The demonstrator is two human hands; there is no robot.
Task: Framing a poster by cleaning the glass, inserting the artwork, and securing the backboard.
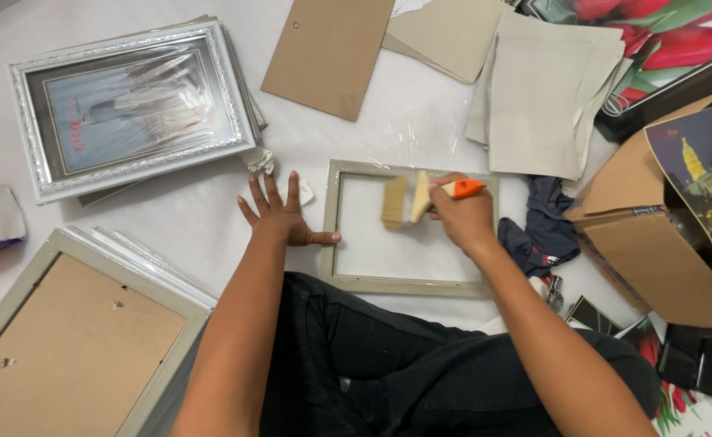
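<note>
Before the knees on the white-sheeted floor (194, 218) lies a pale grey rectangular picture frame (329, 235), probably light, stiff, fragile; left hand (284, 217) released, splayed beside it, right hand (463, 217) grasping an orange-handled flat brush (420, 196).

Silver frame wrapped in plastic (133, 105) up-left of left hand. Brown backing board (329, 50) above. Grey sheets (538, 93), dark cloth (544, 226), cardboard box (647, 243) right of right hand.

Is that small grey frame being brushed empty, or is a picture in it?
Empty, it seems: the grey frame shows only plain white inside, while the right hand sweeps a brush across it.
</note>
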